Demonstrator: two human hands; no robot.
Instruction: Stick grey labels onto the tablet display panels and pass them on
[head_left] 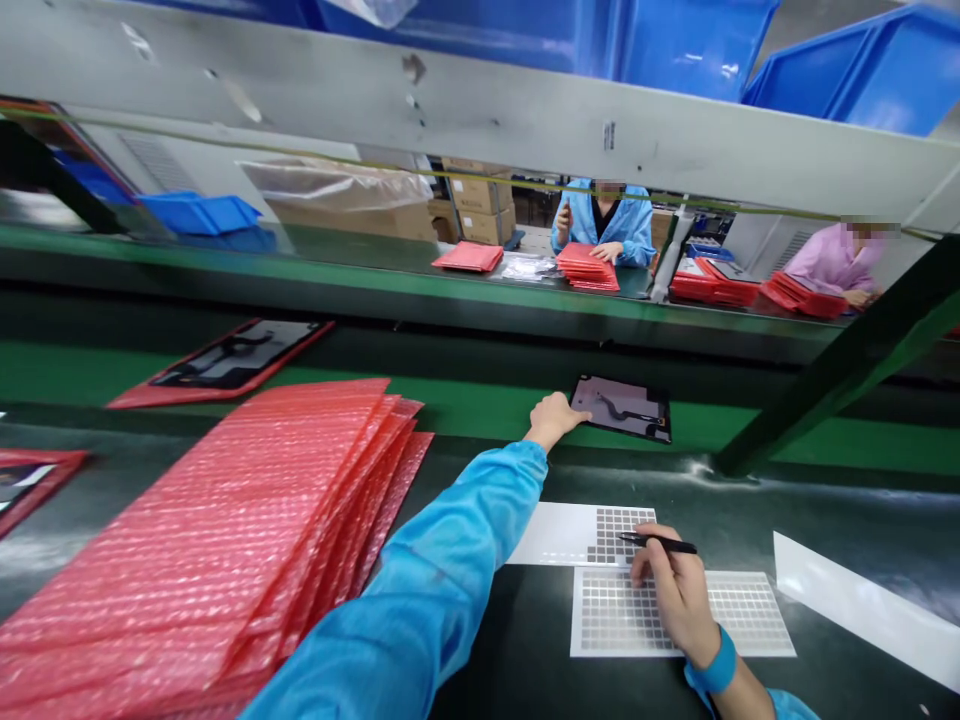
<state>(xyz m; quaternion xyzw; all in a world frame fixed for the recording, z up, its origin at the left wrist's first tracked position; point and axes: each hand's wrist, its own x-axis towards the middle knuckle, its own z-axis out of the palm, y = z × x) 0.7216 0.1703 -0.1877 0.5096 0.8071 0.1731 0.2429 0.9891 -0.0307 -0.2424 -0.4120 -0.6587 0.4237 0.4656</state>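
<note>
My left hand (555,420) reaches forward to the green belt and grips the left edge of a tablet display panel (634,412), the thumb over its near corner. A dark flex cable shows on the panel's grey back. My right hand (679,595) has black tweezers (671,545) between its fingers, their tips pointing left. Those tips are over a white sheet (555,530) bearing small grey square stickers at its right end. Below it, partly covered by my right hand, lies a second sticker sheet (750,610) filled with a grid of squares.
At left rises a stack of red bubble-wrap pouches (225,520). A panel on a red pouch (232,360) lies on the belt behind it. A white strip (862,600) lies at right. A green post (840,350) slants at right; across the belt are two co-workers.
</note>
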